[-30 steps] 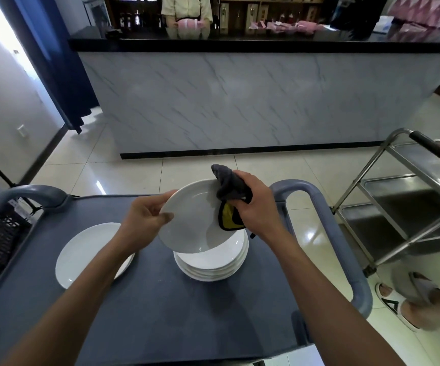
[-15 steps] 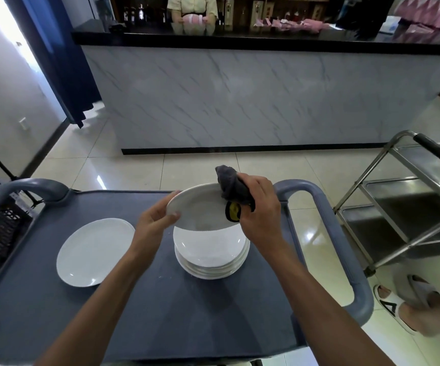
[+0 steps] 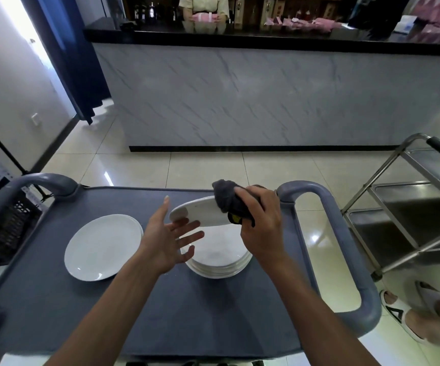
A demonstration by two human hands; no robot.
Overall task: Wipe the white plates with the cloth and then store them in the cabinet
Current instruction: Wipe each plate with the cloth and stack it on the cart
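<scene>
The right hand [image 3: 259, 228] grips a grey cloth [image 3: 226, 199] against the far rim of a white plate [image 3: 200, 213], held nearly flat above the stack of plates [image 3: 219, 260]. The left hand [image 3: 164, 237] is beside it, fingers [image 3: 190, 237] spread wide, tips under the plate's near edge. Another plate [image 3: 102, 247] lies left on the cart's grey surface [image 3: 161, 313].

A long counter [image 3: 266, 96] with a pale marble-patterned front and a glossy black top spans the far side of the room. Glossy cream floor tiles [image 3: 208, 167] reflect the light. At left, a dark blue curtain [image 3: 73, 54] hangs beside a bright opening in the white wall [image 3: 5, 83]. A stainless steel trolley [image 3: 414, 215] stands at right; shelves [image 3: 279, 6] line the back.
</scene>
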